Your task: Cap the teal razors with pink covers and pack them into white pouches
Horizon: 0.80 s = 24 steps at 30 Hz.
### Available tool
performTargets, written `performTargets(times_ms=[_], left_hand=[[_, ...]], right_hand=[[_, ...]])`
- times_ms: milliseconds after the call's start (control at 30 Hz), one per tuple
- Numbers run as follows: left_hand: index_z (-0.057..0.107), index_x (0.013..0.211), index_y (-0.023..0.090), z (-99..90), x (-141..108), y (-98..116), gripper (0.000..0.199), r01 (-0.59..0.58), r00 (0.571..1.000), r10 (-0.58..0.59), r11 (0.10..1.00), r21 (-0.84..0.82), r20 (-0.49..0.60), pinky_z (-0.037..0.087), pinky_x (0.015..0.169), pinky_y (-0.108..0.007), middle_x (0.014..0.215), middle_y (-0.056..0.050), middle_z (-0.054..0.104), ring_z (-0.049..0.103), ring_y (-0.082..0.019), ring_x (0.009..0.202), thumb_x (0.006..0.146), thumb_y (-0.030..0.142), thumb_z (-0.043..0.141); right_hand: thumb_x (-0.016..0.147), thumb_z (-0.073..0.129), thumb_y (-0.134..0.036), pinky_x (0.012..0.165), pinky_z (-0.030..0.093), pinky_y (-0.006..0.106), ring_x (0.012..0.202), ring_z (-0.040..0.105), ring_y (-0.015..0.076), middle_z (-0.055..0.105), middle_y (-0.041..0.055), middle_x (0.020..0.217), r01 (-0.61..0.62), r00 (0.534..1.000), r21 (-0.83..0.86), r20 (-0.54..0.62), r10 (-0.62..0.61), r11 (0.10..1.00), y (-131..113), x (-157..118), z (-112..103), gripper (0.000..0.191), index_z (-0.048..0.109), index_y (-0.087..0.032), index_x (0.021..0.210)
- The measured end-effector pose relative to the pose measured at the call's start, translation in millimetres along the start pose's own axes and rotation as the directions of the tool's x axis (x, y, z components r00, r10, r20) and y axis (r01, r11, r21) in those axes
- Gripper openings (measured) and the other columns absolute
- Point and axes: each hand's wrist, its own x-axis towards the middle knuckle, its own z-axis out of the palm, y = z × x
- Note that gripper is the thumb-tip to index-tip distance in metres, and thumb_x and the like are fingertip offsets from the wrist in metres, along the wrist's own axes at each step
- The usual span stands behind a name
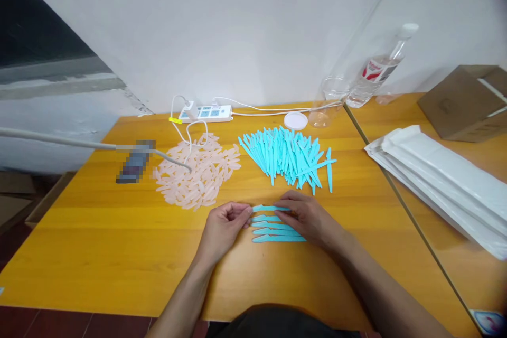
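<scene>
A slim turquoise eyebrow razor (264,208) lies level between my two hands, at the far end of a short row. The thumb and forefinger of my left hand (227,222) are pinched at its left tip; whether a small cover is also between them I cannot tell. My right hand (307,216) grips the razor's other end, fingers curled over it. Several more turquoise razors (273,232) lie parallel just below, their right ends partly under my right hand. Beyond my hands is a heap of turquoise razors (285,156). Left of it spreads a pile of pale pink slips (198,174).
A white power strip (209,113) with cables lies by the wall. Near it are a round white lid (296,120), a clear jar (322,111) and a water bottle (376,76). White packets (443,179) and a cardboard box (463,103) are at the right. A pixelated object (137,161) lies left.
</scene>
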Motion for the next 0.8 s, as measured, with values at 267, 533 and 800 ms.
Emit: performTargets(times_ms=[267, 533, 800], left_hand=[[0.078, 0.090, 0.023, -2.0, 6, 4, 0.017, -0.439, 0.894, 0.416, 0.746, 0.501, 0.164, 0.053, 0.088, -0.037, 0.096, -0.007, 0.076, 0.069, -0.022, 0.094, 0.094, 0.030, 0.064], [0.052, 0.146, 0.031, 15.3, -4, 4, 0.059, -0.726, 0.686, 0.492, 0.407, 0.555, 0.536, 0.033, 0.119, -0.055, 0.156, -0.008, 0.048, 0.039, -0.032, 0.147, 0.091, 0.046, 0.067], [0.050, 0.147, 0.030, 21.7, -14, -3, 0.052, -0.772, 0.635, 0.425, 0.327, 0.545, 0.645, 0.025, 0.123, -0.061, 0.157, -0.006, 0.046, 0.034, -0.031, 0.150, 0.097, 0.039, 0.060]], right_hand=[[0.096, 0.062, -0.027, 0.081, 0.052, 0.037, 0.091, 0.061, 0.0231, 0.066, 0.0103, 0.093, 0.036, 0.999, -0.214, -0.005, -0.037, 0.976, 2, -1, 5, 0.017, 0.076, -0.018, 0.096], [0.093, 0.061, -0.042, 0.065, 0.046, 0.030, 0.066, 0.060, 0.0174, 0.068, 0.0048, 0.074, -0.372, 0.864, -0.130, -0.411, 0.291, 0.919, 17, -5, -40, 0.028, 0.074, -0.020, 0.084], [0.086, 0.057, -0.063, 0.059, 0.038, 0.030, 0.058, 0.058, 0.0191, 0.065, 0.0037, 0.060, -0.758, 0.596, -0.069, -0.476, 0.646, 0.649, 39, -1, -66, 0.049, 0.075, -0.020, 0.073]])
